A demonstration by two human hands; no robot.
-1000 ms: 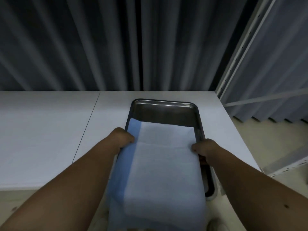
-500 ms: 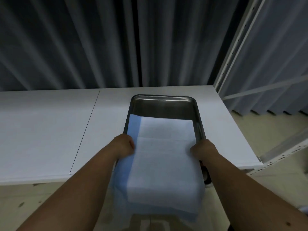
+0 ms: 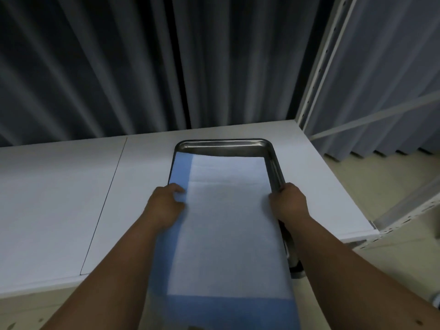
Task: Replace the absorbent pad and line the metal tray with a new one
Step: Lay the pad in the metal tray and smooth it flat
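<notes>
A metal tray (image 3: 223, 146) lies on the white table, its long side running away from me. A white absorbent pad with blue borders (image 3: 228, 220) is spread over most of the tray, and its near end hangs past the table's front edge. My left hand (image 3: 165, 203) grips the pad's left blue edge with curled fingers. My right hand (image 3: 289, 203) holds the pad's right edge against the tray's right rim. A strip of bare tray floor shows at the far end.
The white table (image 3: 59, 198) stretches to the left, with a seam between two panels. Dark curtains hang behind it. A white metal rack upright (image 3: 319, 67) stands at the table's right end, with floor beyond it.
Both hands have pushed the pad further away from me, so it covers more of the tray's floor. The camera view has tilted up and shifted left.
</notes>
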